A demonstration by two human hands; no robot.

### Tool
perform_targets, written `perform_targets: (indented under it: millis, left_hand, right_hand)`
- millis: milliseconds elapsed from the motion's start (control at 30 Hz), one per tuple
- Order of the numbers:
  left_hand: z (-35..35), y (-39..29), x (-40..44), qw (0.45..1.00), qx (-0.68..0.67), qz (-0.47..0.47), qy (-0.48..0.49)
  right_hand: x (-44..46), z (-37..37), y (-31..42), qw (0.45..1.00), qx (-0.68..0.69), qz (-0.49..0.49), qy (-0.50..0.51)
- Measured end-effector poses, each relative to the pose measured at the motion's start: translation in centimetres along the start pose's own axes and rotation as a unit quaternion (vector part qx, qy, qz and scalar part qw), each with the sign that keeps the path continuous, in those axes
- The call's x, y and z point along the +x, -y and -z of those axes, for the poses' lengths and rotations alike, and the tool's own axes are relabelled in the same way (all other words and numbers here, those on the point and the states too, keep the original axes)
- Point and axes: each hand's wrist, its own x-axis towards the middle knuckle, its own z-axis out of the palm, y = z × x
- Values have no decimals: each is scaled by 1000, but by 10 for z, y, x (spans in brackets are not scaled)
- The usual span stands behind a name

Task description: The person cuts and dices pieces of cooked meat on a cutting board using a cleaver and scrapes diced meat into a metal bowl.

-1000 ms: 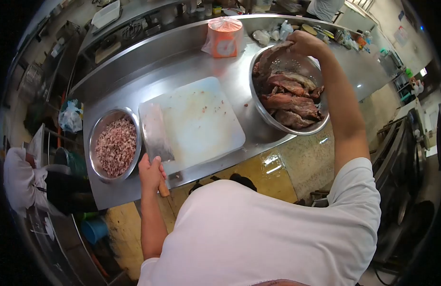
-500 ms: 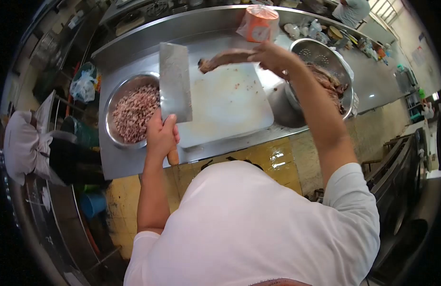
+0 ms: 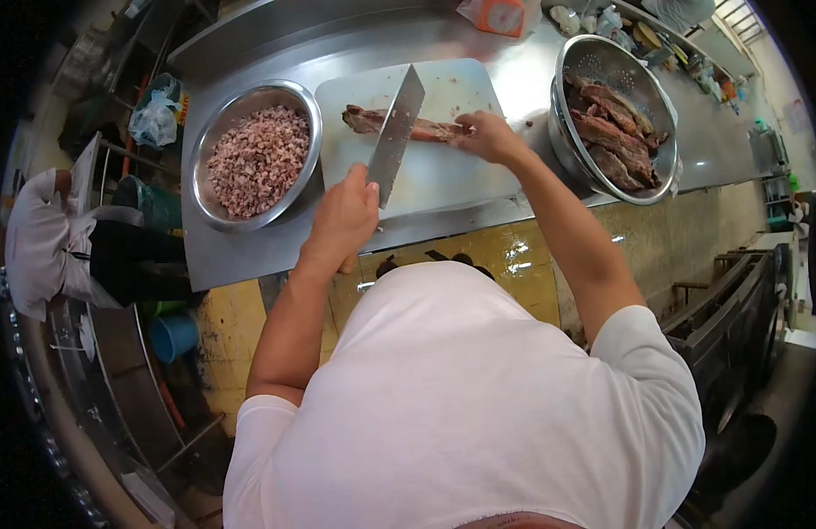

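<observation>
My left hand [image 3: 344, 214] is closed round the wooden handle of a cleaver [image 3: 396, 137], whose broad blade stands tilted over the white cutting board [image 3: 461, 181]. A long strip of meat [image 3: 436, 132] lies across the board and passes behind the blade. At the strip's right end, my right hand [image 3: 487, 137] grips it with the fingers pressed together. Left of the board is a steel bowl [image 3: 315, 141] of chopped meat [image 3: 260, 163]. To the right, a perforated steel bowl [image 3: 562, 132] holds several large dark pieces of meat [image 3: 612, 141].
An orange scale [image 3: 500, 16] in a plastic bag stands at the counter's back. Bottles and bags [image 3: 611, 22] are behind the perforated bowl. At the far left is another person [image 3: 42, 242] in white and black. A blue bucket [image 3: 173, 338] stands on the floor.
My right hand has brought the strip of meat from the perforated bowl down onto the board. The cleaver has risen from the board's left side and moved right, over the strip. The view has shifted.
</observation>
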Motion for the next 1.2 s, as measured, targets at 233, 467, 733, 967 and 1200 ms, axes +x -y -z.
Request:
perform_targets:
  millis: [233,467,733,967,1200]
  left_hand:
    - [-30,-26,39,980,86,75,163]
    - [-70,11,92,992,93,-18,84]
    - [-43,23,35,995,7,37,94]
    - [-7,17,-36,987,34,47,148]
    - [7,-27,-4,988,67,42,136]
  right_hand:
    - [-9,-31,-10,996,6,58,-72]
    - [-5,-22,-19,996,17,57,-69]
    - [-20,0,-44,994,92,-54,-21]
    - [-24,-17,-30,982,70,134,-117]
    - [-22,-22,-27,975,97,172,-98]
